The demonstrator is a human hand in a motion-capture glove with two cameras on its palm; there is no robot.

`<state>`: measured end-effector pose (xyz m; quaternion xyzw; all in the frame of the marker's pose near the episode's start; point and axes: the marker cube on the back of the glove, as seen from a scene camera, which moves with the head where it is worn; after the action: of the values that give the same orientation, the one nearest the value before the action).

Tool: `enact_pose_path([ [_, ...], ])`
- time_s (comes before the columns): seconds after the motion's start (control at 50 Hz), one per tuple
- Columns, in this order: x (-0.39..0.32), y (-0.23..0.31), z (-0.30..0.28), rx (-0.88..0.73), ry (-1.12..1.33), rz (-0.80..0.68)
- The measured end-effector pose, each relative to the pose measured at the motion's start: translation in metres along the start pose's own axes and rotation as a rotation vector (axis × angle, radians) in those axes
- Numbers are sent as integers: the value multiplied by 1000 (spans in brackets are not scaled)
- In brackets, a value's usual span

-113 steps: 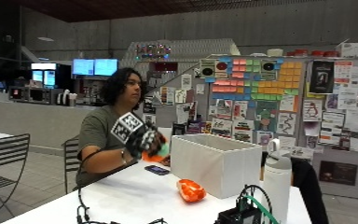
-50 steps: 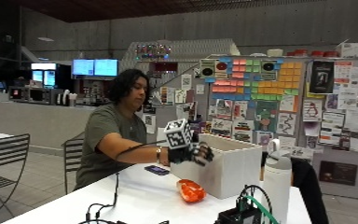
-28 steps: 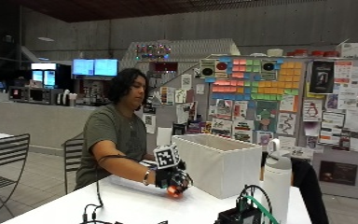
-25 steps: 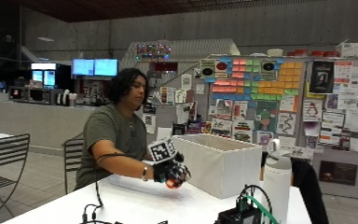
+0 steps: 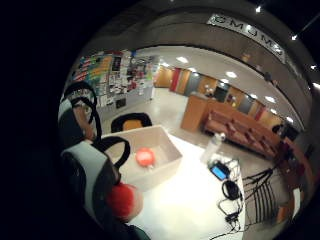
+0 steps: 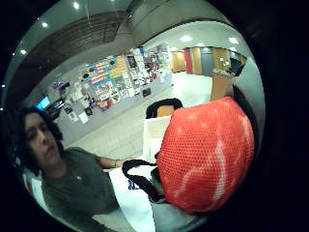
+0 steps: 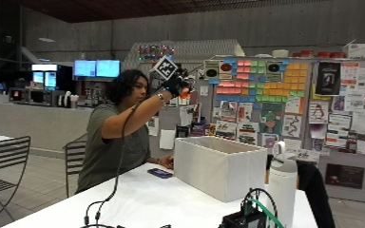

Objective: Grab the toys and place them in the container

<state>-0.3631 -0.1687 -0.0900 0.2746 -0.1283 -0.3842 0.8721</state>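
Since the earlier frame my gloved right hand (image 7: 175, 84) has risen from the desk (image 7: 151, 202) to head height, fingers curled round the orange mesh-skinned toy (image 6: 206, 153). I judge this the carry step. One orange toy (image 5: 145, 157) already lies in the white container (image 7: 220, 165). Next I swing over its open top and lower; air above the rim is free, a water bottle (image 7: 283, 185) stands just beside it.

A dimpled, matt orange toy (image 6: 205, 154), a smooth matt white container (image 7: 219, 166), on a smooth white table (image 7: 151, 204).
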Motion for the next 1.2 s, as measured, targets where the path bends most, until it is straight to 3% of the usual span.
enact_pose_path([
  [0.1,-1,-40,30,-30,35,-38],
  [0.18,4,-59,58,-70,38,24],
  [0.32,41,-70,100,-142,176,435],
  [0.44,45,-56,117,-238,-49,248],
  [0.54,61,-41,122,-336,-71,303],
  [0.66,57,-35,110,-298,-234,271],
  [0.84,78,-4,75,-355,-107,252],
  [0.96,89,34,64,-428,87,335],
  [1.02,80,60,61,-476,132,300],
  [1.2,59,154,53,-581,30,238],
])
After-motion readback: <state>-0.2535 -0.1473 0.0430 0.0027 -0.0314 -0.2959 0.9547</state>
